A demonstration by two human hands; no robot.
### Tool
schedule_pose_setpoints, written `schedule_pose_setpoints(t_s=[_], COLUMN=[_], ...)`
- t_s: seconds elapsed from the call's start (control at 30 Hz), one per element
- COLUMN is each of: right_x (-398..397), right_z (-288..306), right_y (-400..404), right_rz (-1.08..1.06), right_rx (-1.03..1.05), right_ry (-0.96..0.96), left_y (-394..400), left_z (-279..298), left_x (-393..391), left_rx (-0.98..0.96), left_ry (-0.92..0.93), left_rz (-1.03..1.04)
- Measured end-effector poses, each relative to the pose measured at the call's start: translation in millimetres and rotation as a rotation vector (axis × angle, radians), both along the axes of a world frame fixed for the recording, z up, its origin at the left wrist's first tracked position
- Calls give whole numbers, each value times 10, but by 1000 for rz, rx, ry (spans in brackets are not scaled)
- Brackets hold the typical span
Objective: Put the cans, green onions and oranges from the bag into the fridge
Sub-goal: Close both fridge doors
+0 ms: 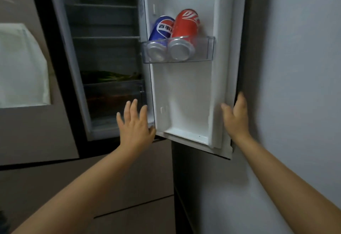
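Cans (173,36) in door shelf (210,49), grey wall (295,67)

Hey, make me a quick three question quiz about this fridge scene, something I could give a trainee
1. True or false: the blue can and the red can stand in the clear door shelf.
2. Which hand is at the outer edge of the fridge door? A) left hand B) right hand C) neither
3. Fill in: the green onions lie inside the fridge, just above a clear ____.

Key
1. True; the two cans are side by side, leaning.
2. B; the right hand's fingers sit at the door's edge, while the left hand is open near the hinge side.
3. Drawer.
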State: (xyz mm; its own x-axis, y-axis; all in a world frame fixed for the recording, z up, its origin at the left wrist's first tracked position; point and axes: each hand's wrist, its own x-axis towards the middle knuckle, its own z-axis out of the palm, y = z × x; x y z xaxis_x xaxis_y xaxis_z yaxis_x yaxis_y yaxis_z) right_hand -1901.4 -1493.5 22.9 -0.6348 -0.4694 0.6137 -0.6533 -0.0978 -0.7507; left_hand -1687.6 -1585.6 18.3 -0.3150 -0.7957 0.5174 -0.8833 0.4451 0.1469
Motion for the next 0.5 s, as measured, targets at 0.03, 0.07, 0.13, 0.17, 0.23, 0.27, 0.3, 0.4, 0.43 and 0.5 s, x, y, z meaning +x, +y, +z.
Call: schedule_pose_setpoints(t_s=[0.03,0.07,0.13,0.17,0.23,0.27,0.3,0.4,0.43,0.5], right_x=[101,214,443,536,684,760,852,1311,1500,1864], right_z=[-19,-47,-139,-194,-288,-310,-327,-364,-367,-368], right_y=[42,84,161,173,114,59,-5,-187,-246,-371], right_rz=[-8,-16,-55,-93,-188,-220,-228,-181,-171,-156], right_rx=[-5,-4,-11,-24,-64,-92,-129,-195,-180,-128], right_ry=[31,64,165,259,472,565,639,707,723,778], left_y=[-13,-27,-31,-18,25,43,57,62,50,5], left_z=[31,71,140,161,179,177,173,136,121,87], left_x=[57,117,246,313,463,555,656,1028,1163,1452], left_rx=[-13,-27,-50,-59,-69,-68,-65,-42,-35,-22], left_ry=[8,21,51,64,74,72,72,100,113,138], left_rz=[10,18,34,41,58,71,88,135,155,206])
